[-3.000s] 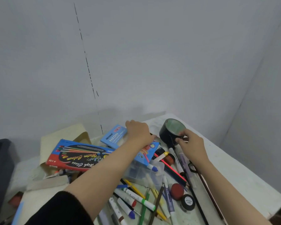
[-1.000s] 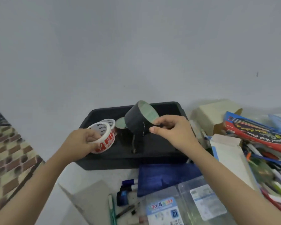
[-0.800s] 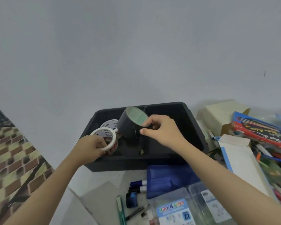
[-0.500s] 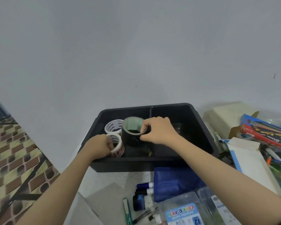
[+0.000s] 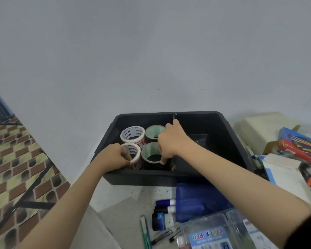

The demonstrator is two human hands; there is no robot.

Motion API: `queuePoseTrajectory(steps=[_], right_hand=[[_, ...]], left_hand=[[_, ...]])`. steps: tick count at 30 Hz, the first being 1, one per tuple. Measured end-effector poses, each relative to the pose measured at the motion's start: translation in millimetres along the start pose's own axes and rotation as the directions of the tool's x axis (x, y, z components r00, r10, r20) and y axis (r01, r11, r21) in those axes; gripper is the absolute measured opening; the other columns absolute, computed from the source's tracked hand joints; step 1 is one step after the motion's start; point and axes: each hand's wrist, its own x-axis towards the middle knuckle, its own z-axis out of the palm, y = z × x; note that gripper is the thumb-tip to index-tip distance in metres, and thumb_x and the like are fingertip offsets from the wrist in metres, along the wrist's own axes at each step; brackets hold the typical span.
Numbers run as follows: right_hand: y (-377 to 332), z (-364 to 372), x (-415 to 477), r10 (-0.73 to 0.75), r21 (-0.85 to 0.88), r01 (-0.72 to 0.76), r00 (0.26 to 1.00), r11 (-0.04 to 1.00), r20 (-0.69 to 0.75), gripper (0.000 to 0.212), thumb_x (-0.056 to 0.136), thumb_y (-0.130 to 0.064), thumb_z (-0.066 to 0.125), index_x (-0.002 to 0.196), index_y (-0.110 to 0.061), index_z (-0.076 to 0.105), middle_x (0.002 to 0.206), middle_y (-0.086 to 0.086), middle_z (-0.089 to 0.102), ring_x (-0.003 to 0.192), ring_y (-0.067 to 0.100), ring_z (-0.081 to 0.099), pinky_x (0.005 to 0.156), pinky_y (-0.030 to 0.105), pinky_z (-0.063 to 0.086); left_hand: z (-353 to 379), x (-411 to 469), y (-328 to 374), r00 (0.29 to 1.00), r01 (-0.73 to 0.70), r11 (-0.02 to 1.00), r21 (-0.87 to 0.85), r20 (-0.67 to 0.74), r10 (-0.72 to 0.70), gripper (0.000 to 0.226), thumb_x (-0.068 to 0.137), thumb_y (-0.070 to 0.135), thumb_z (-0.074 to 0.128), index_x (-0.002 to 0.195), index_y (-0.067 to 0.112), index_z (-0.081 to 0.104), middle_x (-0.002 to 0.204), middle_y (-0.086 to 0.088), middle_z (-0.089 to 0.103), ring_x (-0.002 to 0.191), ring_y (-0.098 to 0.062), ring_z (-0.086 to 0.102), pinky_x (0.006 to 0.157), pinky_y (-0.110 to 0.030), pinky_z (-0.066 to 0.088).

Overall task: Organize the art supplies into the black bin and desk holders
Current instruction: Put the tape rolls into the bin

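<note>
Black roll (image 5: pixel 146 155) in bin (image 5: pixel 196 112), pinched by right hand (image 5: pixel 172 141); left hand (image 5: pixel 113 157) grips white roll (image 5: pixel 135 150).

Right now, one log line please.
left hand grips front white tape roll | right hand grips front black tape roll | black bin, left compartment

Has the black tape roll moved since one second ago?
Yes. The black tape roll went down from above the black bin into its left compartment, under the right hand.
</note>
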Motion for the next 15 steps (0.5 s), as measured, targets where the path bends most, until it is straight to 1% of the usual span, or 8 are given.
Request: queuePoseTrajectory(steps=[1,3,6,11,15], right_hand=[[-0.5,-0.3,1.5,-0.015,0.004,0.015,1.0,1.0,0.01,0.043,0.073,-0.065,0.064,0.091,-0.026,0.066,0.105,-0.003,0.061,0.114,0.021,0.042,0.103,0.042,0.02],[-0.4,-0.7,3.7,-0.031,0.022,0.03,0.999,0.999,0.032,0.042,0.074,-0.063,0.065,0.096,-0.027,0.068,0.105,-0.004,0.062,0.114,0.02,0.044,0.103,0.042,0.021],[-0.6,-0.8,7.0,-0.014,0.023,0.014,0.999,1.0,0.041,0.04,0.075,-0.061,0.066,0.096,-0.026,0.066,0.102,-0.004,0.062,0.111,0.021,0.047,0.102,0.042,0.023],[-2.6,3.4,8.2,0.04,0.041,-0.041,0.999,0.998,0.025,0.033,0.079,-0.054,0.066,0.088,-0.023,0.058,0.089,-0.002,0.051,0.108,0.021,0.046,0.1,0.041,0.025],[0.1,6.9,6.5,0.064,0.074,-0.064,0.998,0.995,0.006,0.039,0.077,-0.056,0.067,0.097,-0.023,0.063,0.091,-0.002,0.05,0.107,0.02,0.045,0.095,0.039,0.027]], left_hand=[[-0.1,0.3,0.0,1.0,-0.001,1.0,-0.012,-0.003,0.001,0.01,0.079,0.016,0.07,0.083,0.023,0.075,0.082,0.012,0.067,0.079,-0.008,0.063,0.076,-0.022,0.05],[0.3,1.4,-0.7,1.0,-0.003,1.0,-0.025,-0.017,0.003,0.01,0.078,0.015,0.072,0.081,0.024,0.075,0.081,0.013,0.066,0.079,-0.008,0.062,0.071,-0.019,0.046],[2.4,1.9,-1.1,0.999,0.001,0.999,-0.039,-0.044,-0.002,0.01,0.077,0.015,0.073,0.078,0.025,0.074,0.078,0.014,0.064,0.077,-0.008,0.061,0.068,-0.017,0.043],[6.2,1.1,-1.0,0.996,0.036,0.996,-0.082,-0.074,-0.042,0.011,0.076,0.013,0.073,0.076,0.024,0.074,0.085,0.005,0.068,0.076,-0.01,0.062,0.074,-0.024,0.049],[7.8,0.0,-1.1,0.994,0.039,0.992,-0.116,-0.097,-0.051,0.013,0.076,0.011,0.073,0.073,0.023,0.073,0.086,0.004,0.069,0.076,-0.01,0.062,0.071,-0.022,0.045]])
